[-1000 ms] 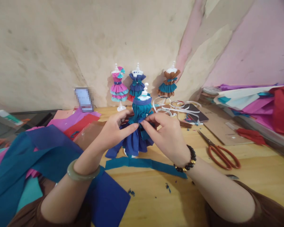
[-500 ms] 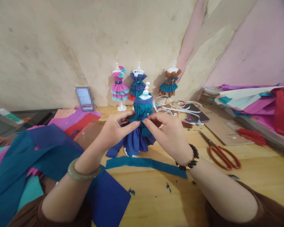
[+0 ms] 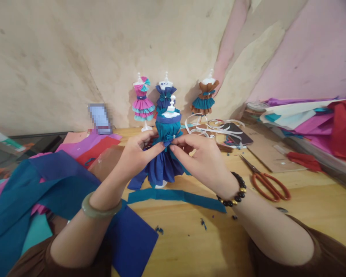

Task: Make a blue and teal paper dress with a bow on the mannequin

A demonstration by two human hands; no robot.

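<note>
A small white mannequin point(image 3: 172, 111) stands in the middle, wearing a teal and blue crepe paper dress point(image 3: 163, 167) with a bow at its waist. From the left, my left hand point(image 3: 140, 152) pinches the dress at the waist between thumb and fingers. My right hand point(image 3: 197, 154) pinches the waist from the other side, close beside the bow. Both thumbs nearly meet at the front. On the table before the mannequin lies a long teal paper strip point(image 3: 173, 195).
Behind stand a pink dressed mannequin point(image 3: 143, 102), a blue one point(image 3: 165, 94) and a brown one point(image 3: 205, 96). Orange-handled scissors point(image 3: 266, 181) lie right. Coloured paper point(image 3: 60, 192) is heaped left, a blue sheet point(image 3: 135, 238) in front. A phone point(image 3: 100, 119) leans at the wall.
The view has shifted slightly. The mannequin leans or has turned a little leftward between my hands, and both hands still pinch its waist.
</note>
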